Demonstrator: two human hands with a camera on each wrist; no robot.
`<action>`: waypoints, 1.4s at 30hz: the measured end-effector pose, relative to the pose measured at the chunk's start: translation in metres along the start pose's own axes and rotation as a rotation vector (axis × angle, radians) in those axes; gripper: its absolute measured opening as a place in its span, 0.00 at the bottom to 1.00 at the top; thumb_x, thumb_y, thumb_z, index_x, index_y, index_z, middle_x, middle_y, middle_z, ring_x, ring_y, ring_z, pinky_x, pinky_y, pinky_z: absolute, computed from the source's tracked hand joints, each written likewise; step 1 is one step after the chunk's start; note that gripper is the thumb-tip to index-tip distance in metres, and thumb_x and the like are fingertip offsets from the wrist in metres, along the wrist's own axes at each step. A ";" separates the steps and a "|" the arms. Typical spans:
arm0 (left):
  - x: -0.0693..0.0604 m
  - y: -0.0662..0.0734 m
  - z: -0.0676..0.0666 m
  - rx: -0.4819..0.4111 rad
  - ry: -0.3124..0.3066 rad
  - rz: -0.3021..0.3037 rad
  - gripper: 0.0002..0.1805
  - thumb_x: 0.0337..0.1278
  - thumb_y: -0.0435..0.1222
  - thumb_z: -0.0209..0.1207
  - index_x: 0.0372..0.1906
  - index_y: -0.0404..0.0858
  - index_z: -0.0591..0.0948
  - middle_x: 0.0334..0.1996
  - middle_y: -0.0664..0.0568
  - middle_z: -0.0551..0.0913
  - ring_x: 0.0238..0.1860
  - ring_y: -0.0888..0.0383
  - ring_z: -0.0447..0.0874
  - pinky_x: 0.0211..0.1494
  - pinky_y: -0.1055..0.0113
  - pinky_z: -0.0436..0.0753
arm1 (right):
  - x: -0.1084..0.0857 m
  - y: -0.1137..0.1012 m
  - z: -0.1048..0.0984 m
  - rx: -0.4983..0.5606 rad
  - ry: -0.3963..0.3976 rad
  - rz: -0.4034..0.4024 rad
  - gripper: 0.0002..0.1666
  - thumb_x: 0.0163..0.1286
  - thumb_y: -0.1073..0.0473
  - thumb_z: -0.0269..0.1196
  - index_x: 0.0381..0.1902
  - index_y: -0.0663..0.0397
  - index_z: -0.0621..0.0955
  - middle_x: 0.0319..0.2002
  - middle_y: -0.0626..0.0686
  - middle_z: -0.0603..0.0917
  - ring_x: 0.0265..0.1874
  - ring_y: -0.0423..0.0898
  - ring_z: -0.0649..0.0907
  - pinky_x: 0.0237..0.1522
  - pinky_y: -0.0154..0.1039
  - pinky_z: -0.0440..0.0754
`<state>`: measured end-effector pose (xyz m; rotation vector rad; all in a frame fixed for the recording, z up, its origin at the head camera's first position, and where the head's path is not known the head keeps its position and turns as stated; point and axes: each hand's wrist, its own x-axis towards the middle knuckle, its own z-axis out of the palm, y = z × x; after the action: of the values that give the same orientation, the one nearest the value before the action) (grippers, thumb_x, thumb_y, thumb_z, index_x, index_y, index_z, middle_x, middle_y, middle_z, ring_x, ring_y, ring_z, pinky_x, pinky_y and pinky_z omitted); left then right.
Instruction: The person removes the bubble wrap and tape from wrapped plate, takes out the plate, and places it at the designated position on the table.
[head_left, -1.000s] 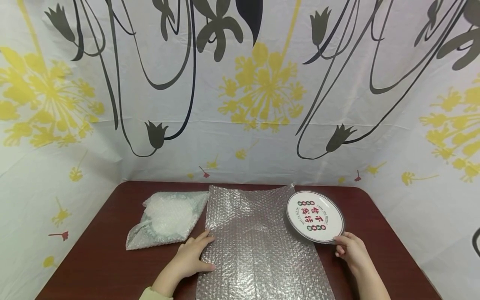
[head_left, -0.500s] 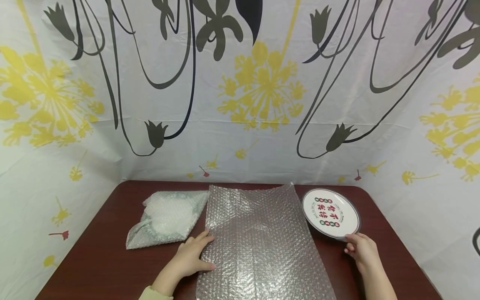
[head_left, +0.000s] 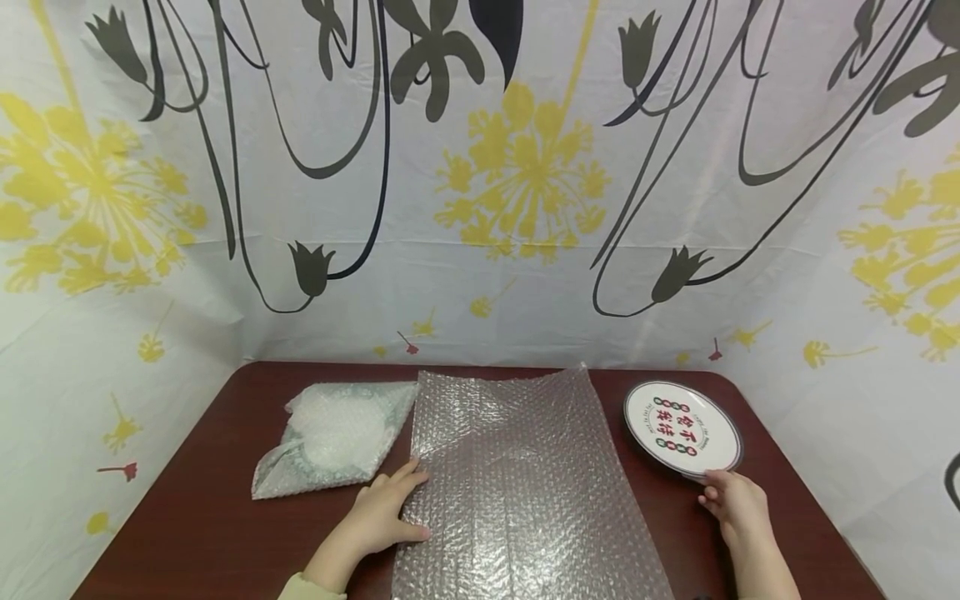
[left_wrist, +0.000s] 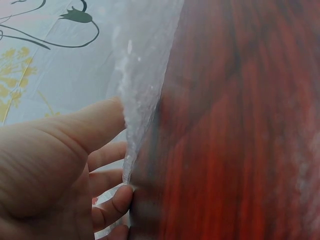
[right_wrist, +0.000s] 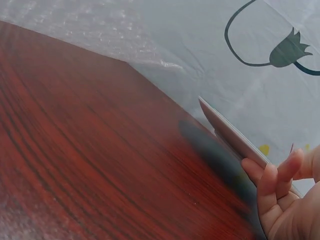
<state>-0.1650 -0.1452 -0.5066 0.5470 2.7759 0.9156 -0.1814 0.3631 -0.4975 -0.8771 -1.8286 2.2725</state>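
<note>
A flat sheet of bubble wrap (head_left: 517, 475) lies lengthwise over the middle of the table. Along its left edge rests my left hand (head_left: 381, 510), fingers spread and thumb apart; the left wrist view shows the fingertips and thumb at the wrap's edge (left_wrist: 142, 85). To the right of the sheet, my right hand (head_left: 738, 506) pinches the near rim of a round white plate (head_left: 682, 429) with red and green printing. In the right wrist view the plate (right_wrist: 235, 135) is seen edge-on, tilted, with a gap over its dark reflection on the tabletop.
A bubble-wrapped bundle (head_left: 337, 437) sits at the table's left, its contents hidden by the layers. The dark red wooden table (head_left: 202, 533) ends at the back against a patterned white cloth (head_left: 480, 317). Bare tabletop shows around the plate.
My right hand has carried the plate rightward and lower, from over the sheet's right edge to beside it. The left hand and bubble wrap stay where they were.
</note>
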 end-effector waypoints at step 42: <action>0.002 -0.004 0.002 -0.009 -0.009 -0.016 0.45 0.38 0.51 0.73 0.65 0.39 0.72 0.69 0.41 0.62 0.56 0.43 0.67 0.50 0.39 0.65 | 0.015 0.003 -0.010 -0.081 -0.029 0.045 0.07 0.70 0.68 0.47 0.41 0.70 0.68 0.24 0.49 0.77 0.21 0.39 0.80 0.34 0.39 0.84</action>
<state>-0.1675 -0.1461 -0.5106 0.5249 2.7625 0.9200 -0.1880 0.3765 -0.5072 -0.9110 -1.9450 2.2640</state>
